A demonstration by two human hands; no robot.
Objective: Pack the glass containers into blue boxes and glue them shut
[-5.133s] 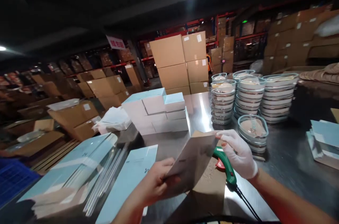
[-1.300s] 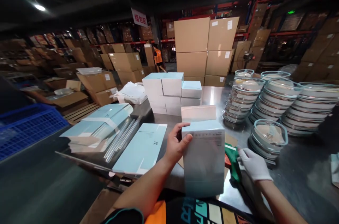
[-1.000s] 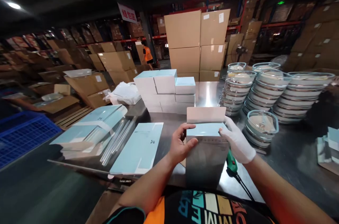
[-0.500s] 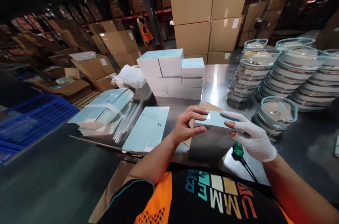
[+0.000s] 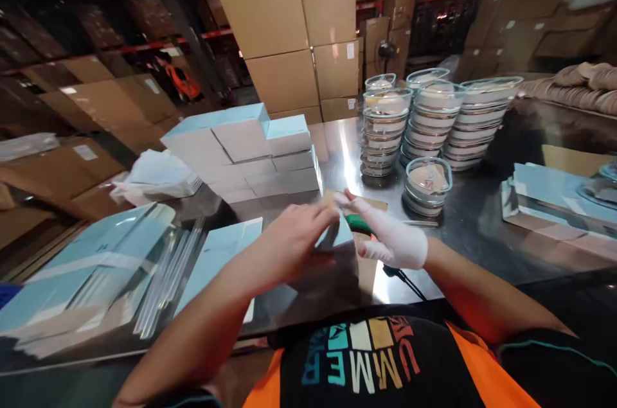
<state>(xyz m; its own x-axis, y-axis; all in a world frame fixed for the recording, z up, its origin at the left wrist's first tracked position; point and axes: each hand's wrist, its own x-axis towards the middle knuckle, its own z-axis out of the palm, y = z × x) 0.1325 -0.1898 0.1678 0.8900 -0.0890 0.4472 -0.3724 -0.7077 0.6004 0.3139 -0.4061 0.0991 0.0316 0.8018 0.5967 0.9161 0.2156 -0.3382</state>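
My bare left hand (image 5: 301,238) is closed around the near-left side of a small light-blue and white carton (image 5: 340,234), held low over the metal table. My right hand (image 5: 395,238), in a white glove with bare fingertips, is at the carton's right. Its fingers stretch toward the carton's far top edge, with the thumb apart; blur hides whether they touch it. Behind the carton, between the hands, a green-handled tool (image 5: 357,223) with a black cord is partly hidden. A flat piece of brown cardboard (image 5: 373,204) shows just beyond the fingers.
Stacked blue-topped cartons (image 5: 250,164) stand behind my left hand. Flat blue carton sheets (image 5: 224,247) and clear strips (image 5: 168,279) are at left. Glass containers with lids (image 5: 427,183) stand in piles at back right. More flat cartons (image 5: 559,202) lie far right.
My view has swung to the right. Both hands held the carton by its ends before; now my right hand has come off its right end with fingers extended, and the carton is turned.
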